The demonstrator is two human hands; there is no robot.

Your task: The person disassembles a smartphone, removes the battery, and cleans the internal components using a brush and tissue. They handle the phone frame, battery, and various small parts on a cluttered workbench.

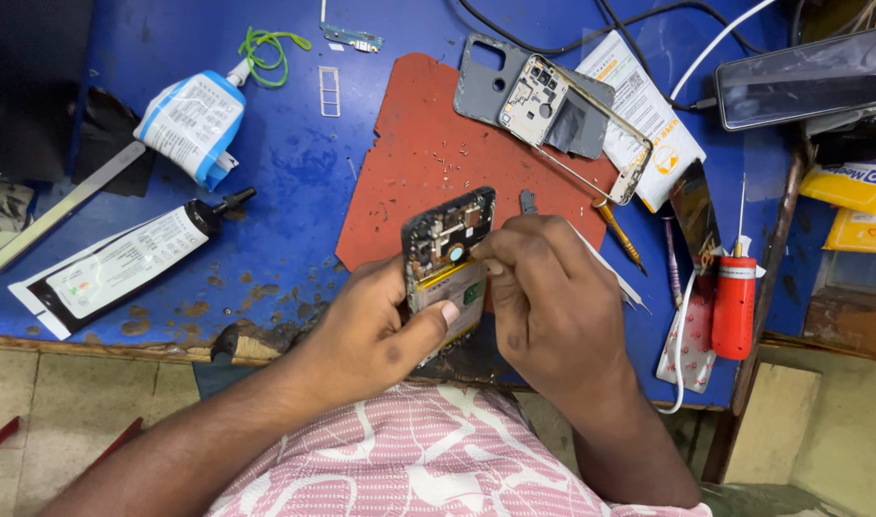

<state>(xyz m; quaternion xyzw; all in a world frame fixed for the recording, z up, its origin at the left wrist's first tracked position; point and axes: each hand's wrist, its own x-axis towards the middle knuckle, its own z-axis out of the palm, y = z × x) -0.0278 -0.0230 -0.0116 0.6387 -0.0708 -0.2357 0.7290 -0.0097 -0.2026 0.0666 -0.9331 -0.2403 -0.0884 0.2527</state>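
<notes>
My left hand (376, 330) grips an opened phone (445, 258) with its back cover off, tilted up over the near edge of a blue table (294, 182). Its circuit board shows at the top and a yellowish battery below, with my thumb across the battery. My right hand (553, 302) has its fingertips pinched at the phone's upper right, by the board. Whether they hold a small part or tool I cannot tell. A red mat (419, 163) lies under and behind the phone.
On the mat's far side lie a grey back cover (481, 77) and a phone frame (572, 120). A glue tube (132, 258), a blue-white bottle (194, 120), a red-handled screwdriver (735, 297), an orange screwdriver (620, 235), tweezers and a dark phone (807, 77) surround it.
</notes>
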